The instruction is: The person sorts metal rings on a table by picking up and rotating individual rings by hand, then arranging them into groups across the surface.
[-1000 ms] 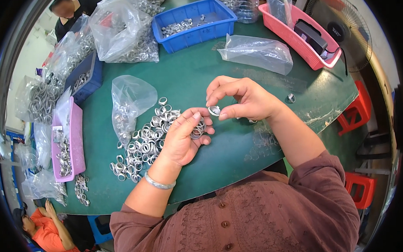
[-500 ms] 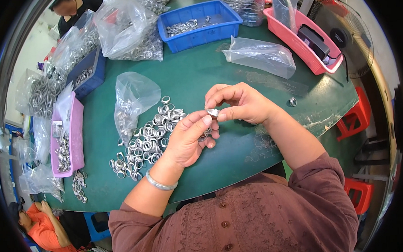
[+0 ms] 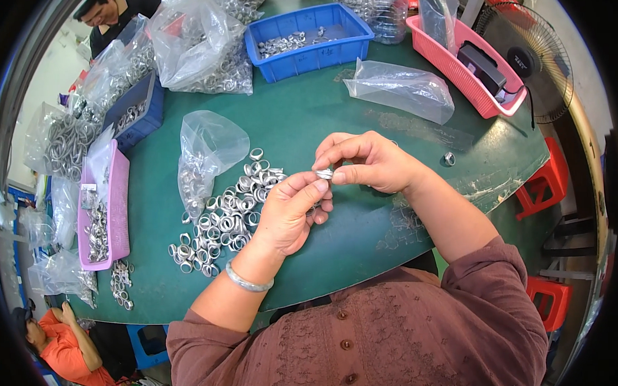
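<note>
A shiny silver ring (image 3: 324, 173) is pinched between the fingertips of both hands above the green table. My left hand (image 3: 288, 214) grips it with thumb and forefinger, the other fingers curled beneath. From the other side, the thumb and fingers of my right hand (image 3: 376, 163) close on the ring's right edge. Beside my left hand spreads a loose pile of silver rings (image 3: 222, 227), partly hidden by that hand. A clear plastic bag (image 3: 215, 138) with more rings inside lies against the pile. One single ring (image 3: 449, 159) sits apart, right of my right forearm.
A blue bin (image 3: 311, 60) with rings stands at the back, near a large bag of rings (image 3: 195, 50). A purple basket (image 3: 121, 199) is at the left, a pink basket (image 3: 457, 62) at the far right beside a fan (image 3: 532, 59). A flat plastic bag (image 3: 400, 88) lies between. Two people are nearby.
The ring has turned between my fingertips, now showing a different side. My fingers have shifted slightly around it; both hands stay in nearly the same place.
</note>
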A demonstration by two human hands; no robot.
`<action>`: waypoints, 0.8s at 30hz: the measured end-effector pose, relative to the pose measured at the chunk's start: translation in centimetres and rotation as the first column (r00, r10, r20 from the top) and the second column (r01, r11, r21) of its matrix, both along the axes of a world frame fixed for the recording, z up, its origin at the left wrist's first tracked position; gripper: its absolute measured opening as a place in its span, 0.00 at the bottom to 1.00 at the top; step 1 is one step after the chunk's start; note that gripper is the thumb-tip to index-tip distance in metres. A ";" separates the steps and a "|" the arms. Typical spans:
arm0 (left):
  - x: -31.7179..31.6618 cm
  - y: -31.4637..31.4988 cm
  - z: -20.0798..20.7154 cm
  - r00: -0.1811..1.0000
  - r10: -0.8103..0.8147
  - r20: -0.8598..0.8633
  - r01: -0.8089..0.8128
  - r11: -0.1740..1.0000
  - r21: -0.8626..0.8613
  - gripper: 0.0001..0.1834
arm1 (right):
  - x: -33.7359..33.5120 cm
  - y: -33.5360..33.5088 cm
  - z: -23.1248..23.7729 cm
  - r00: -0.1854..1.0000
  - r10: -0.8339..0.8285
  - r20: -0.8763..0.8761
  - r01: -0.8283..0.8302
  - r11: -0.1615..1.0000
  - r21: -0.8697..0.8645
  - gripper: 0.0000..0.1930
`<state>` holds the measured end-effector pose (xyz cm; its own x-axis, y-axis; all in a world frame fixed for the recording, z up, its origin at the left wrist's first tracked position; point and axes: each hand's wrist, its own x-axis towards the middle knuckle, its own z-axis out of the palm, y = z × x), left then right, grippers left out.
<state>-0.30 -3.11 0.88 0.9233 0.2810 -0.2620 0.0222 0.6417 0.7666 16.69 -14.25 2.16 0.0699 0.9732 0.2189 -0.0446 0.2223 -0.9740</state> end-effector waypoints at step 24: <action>0.2 0.4 0.1 0.999 -0.013 -0.037 0.013 1.000 -0.010 0.14 | -0.5 0.2 -0.1 0.926 -0.171 0.337 0.134 0.982 0.129 0.09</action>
